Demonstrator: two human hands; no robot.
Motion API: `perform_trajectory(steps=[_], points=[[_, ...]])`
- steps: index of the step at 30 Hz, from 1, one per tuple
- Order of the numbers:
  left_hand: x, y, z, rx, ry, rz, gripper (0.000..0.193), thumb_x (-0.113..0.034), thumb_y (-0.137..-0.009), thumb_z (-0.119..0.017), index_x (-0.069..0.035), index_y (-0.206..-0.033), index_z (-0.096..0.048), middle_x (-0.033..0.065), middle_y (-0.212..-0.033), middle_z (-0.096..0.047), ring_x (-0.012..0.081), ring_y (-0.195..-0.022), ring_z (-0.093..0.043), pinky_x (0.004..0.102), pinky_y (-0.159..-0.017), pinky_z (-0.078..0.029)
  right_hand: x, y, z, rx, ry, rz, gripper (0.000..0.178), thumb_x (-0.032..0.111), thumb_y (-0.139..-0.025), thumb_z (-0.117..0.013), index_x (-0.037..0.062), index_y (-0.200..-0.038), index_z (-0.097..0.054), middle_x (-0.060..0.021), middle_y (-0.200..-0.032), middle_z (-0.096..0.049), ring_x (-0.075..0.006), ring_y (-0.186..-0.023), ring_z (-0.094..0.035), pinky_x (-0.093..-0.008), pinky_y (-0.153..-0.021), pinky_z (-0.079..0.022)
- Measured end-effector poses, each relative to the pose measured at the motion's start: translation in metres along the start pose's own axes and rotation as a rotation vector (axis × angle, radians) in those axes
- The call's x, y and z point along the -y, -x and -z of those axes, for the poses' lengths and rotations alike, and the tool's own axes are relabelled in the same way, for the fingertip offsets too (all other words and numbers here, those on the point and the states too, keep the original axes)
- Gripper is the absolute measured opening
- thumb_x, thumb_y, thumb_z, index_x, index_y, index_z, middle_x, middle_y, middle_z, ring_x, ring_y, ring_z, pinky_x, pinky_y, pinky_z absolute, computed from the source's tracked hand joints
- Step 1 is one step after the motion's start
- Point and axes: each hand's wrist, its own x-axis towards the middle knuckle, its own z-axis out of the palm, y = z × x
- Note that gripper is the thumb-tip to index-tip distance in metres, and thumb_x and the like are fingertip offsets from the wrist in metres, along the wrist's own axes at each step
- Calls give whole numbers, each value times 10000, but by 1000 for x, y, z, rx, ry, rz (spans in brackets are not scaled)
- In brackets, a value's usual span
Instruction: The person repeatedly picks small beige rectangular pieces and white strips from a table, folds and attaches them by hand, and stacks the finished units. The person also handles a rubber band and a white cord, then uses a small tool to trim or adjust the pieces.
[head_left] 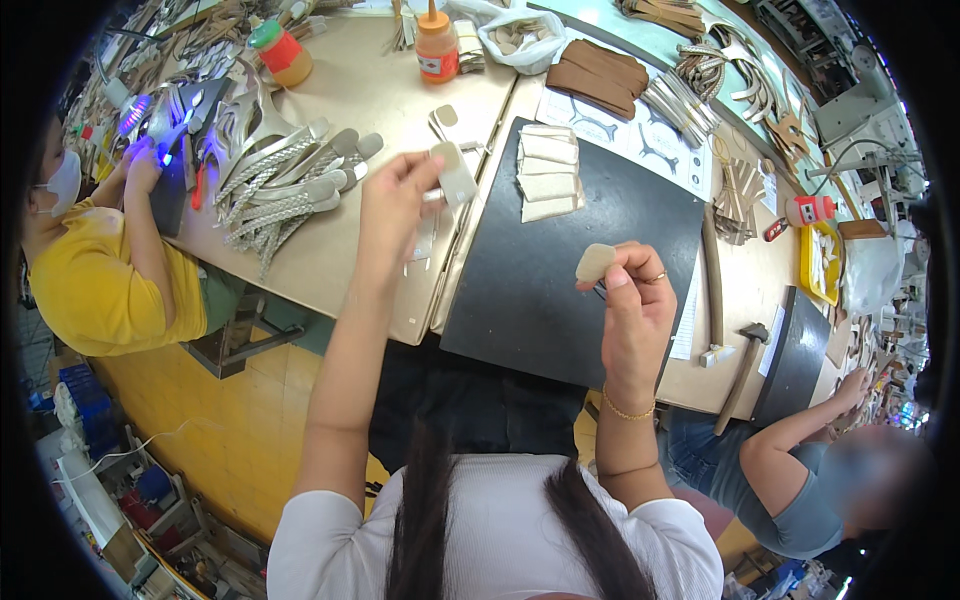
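Note:
Raised over the table's seam, my left hand [402, 195] is closed on a small pale strip with a rounded beige end [455, 172]. Another rounded beige tab [447, 116] shows just beyond it; whether it is held too, I cannot tell. Over the black mat [620, 210], my right hand [642, 305] pinches a rounded beige leather piece [596, 262] between thumb and fingers. Some of my right fingers are hidden behind the thumb. Overlapping off-white rectangular pieces [549, 172] lie in a row on the mat, between and beyond my hands.
Braided straps [285, 195] pile up at left, near a co-worker in yellow [110, 280]. Glue bottles [436, 45] stand at the back. A hammer [742, 375] and a long stick [713, 285] lie right of the mat. Another person [790, 480] sits at right.

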Motion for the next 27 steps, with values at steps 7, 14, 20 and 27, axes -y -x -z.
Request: perform_trajectory(steps=[7,14,20,27], points=[[-8,-75,0,-54,-608,-69,313,-193,-874,-667,28,-1093,-639,73,-875,-633,132,-724,-625,249,-583,-530,2,4,5,-22,15,-10,100,77,-937,-565,-20,-956,-574,-52,-896,-601,-118,-779,-618,-249,-737,-504],[17,-14,53,-212,-1251,-410,375,-183,-769,-742,11,-1073,-638,147,-945,-610,260,-863,-596,354,-772,-489,1,1,9,11,-67,-114,99,60,-947,-556,-25,-998,-548,-140,-932,-670,-172,-797,-680,-267,-755,-538],[16,10,67,-251,-1266,-244,379,-170,-712,-791,20,-1000,-635,147,-928,-609,257,-860,-592,357,-767,-484,-7,-1,-6,115,-97,-184,94,-9,-904,-599,-24,-981,-547,-150,-946,-669,-190,-839,-690,-259,-749,-545],[8,7,65,-261,-999,-55,271,-104,-750,-768,12,-951,-628,74,-789,-643,159,-675,-621,273,-580,-479,-6,2,-11,104,-46,-201,149,-7,-899,-615,-52,-1038,-585,-129,-957,-674,-177,-848,-686,-252,-757,-544]])
